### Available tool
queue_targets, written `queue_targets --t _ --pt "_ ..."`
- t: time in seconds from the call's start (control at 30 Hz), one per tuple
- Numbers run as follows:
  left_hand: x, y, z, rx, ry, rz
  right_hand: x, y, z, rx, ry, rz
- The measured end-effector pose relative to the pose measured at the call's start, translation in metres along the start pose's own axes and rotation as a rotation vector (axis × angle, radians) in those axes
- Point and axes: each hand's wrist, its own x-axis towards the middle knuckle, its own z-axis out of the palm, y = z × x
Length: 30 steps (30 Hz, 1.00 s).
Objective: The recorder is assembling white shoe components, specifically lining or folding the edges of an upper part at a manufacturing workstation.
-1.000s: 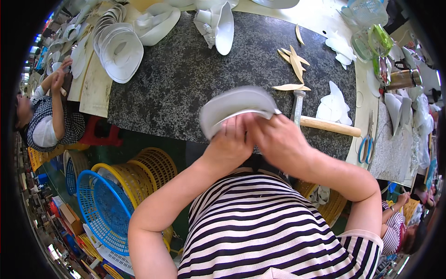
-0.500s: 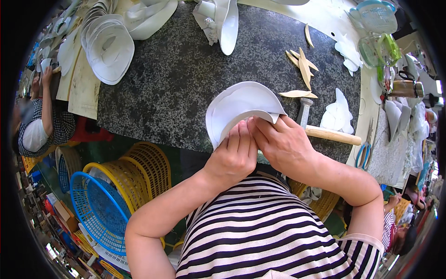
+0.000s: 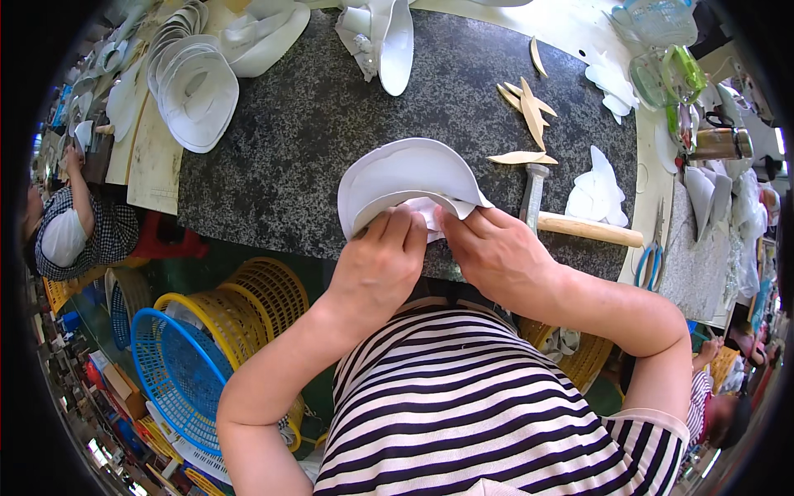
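A white, curved shoe upper [image 3: 405, 167] is held over the near edge of the dark speckled work board [image 3: 281, 124]. My left hand [image 3: 374, 269] grips its near left edge with bent fingers. On the near right edge, my right hand [image 3: 506, 248] pinches the material between thumb and fingers. The near edge folds up and bows between the two hands; the thumbs are mostly hidden. Right of my right hand lies a hammer [image 3: 591, 229] with a wooden handle, beside a pile of thin white cut pieces [image 3: 597, 198].
Several pointed wooden slips [image 3: 529, 114] lie beyond the hammer. Blue-handled scissors [image 3: 649, 266] are at the right edge. Stacked white uppers [image 3: 198, 99] stand far left. A blue basket [image 3: 178, 376] and yellow baskets [image 3: 265, 289] sit below left. A co-worker [image 3: 78, 219] is at the far left.
My hands have moved slightly apart, the left one shifting left. The shoe upper has moved left with them, and its near edge has opened wider between the fingers.
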Motion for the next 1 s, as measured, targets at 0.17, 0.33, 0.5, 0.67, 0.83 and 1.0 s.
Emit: queue_targets --t 0.17,0.33,0.5,0.67,0.83,1.0 --pt "0.0 -0.007 0.002 -0.039 0.042 0.021 0.001 0.002 0.0 0.013 0.015 -0.004" --pt "0.002 -0.011 0.004 -0.006 0.092 0.057 0.002 0.008 0.002 0.105 0.091 0.033" --pt "0.0 -0.011 0.009 0.005 0.141 0.056 0.005 0.01 0.003 0.086 0.122 0.017" --pt "0.005 -0.011 0.0 0.026 0.127 0.123 0.004 0.011 0.008 0.106 0.166 0.008" --pt "0.008 -0.016 -0.005 0.031 0.007 0.168 0.004 0.012 0.004 0.227 0.194 0.055" --pt "0.014 -0.025 -0.008 -0.002 -0.034 0.198 0.006 0.016 -0.001 0.312 0.189 0.085"
